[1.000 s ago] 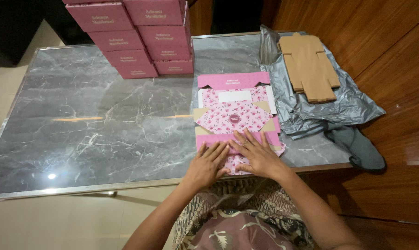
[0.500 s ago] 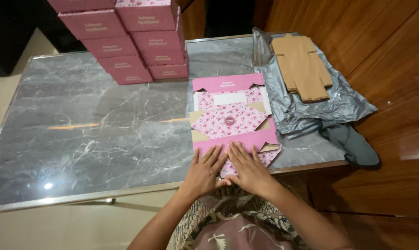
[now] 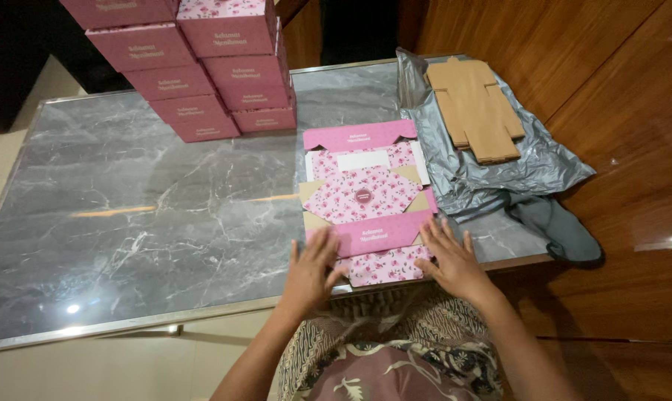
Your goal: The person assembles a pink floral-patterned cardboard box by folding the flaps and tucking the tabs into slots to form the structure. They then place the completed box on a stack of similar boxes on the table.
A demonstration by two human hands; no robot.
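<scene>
A flat, unfolded pink floral cardboard box (image 3: 365,197) lies on the grey marble table (image 3: 143,215) near its front edge. My left hand (image 3: 311,271) rests flat at the box's lower left corner, fingers spread. At the lower right corner lies my right hand (image 3: 452,260), also flat with fingers apart. Neither hand grips anything. The plain pink band of the box and the floral flap below it show between my hands.
Two stacks of assembled pink boxes (image 3: 202,67) stand at the back of the table. A pile of flat brown cardboard blanks (image 3: 475,108) lies on crumpled grey plastic wrap (image 3: 499,167) at the right. Wooden panelling (image 3: 618,89) borders the right side.
Both hands were pressed together on the box's front middle; they have slid apart to its left and right lower corners, uncovering the pink band and floral flap.
</scene>
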